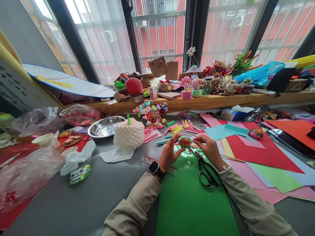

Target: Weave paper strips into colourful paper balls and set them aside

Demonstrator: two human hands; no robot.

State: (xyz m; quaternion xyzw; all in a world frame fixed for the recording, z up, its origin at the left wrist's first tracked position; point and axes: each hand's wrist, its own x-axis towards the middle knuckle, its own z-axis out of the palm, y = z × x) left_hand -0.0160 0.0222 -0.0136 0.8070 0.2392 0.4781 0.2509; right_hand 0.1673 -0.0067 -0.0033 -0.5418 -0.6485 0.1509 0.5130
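Observation:
My left hand [170, 153] pinches the left side of a small round paper piece [185, 142], red and yellow in the middle with a green and bluish rim. At its right edge the fingers of my right hand [209, 149] are closed on the piece. Both hands are over the far end of a glossy green sheet [194, 203]. Black-handled scissors [208, 175] lie on that sheet below my right hand, blades toward the paper piece. A printed ruler [149, 159] lies left of my left wrist and runs partly behind it.
Coloured paper sheets [264, 150] spread to the right, with a small rolled paper flower [255, 133] on them. Paper strips [176, 128] lie beyond my hands. A net-wrapped coconut [129, 133] and a metal dish [104, 127] stand left. Craft items fill the wooden ledge [169, 104].

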